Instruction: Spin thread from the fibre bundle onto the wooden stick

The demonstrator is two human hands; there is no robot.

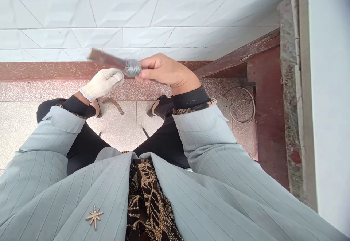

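Note:
My right hand [161, 71], bare, is closed on a brown stick [108, 59] that has silver-grey wire or tape wound round its near end. The stick points left and slightly up, and its far end is blurred. Just below it, my left hand [102, 83] wears a white knit glove. Its fingers are curled together close under the stick; whether anything is inside them is hidden. On the floor between my feet lies a curved brown piece [114, 105], apart from both hands.
A white tiled wall [123, 9] with a reddish-brown base strip [41, 70] rises in front of me. To the right stand dark red wooden boards [269, 102], with a coiled pale cable [253, 106] on the floor beside them. Speckled tiles [19, 124] cover the floor.

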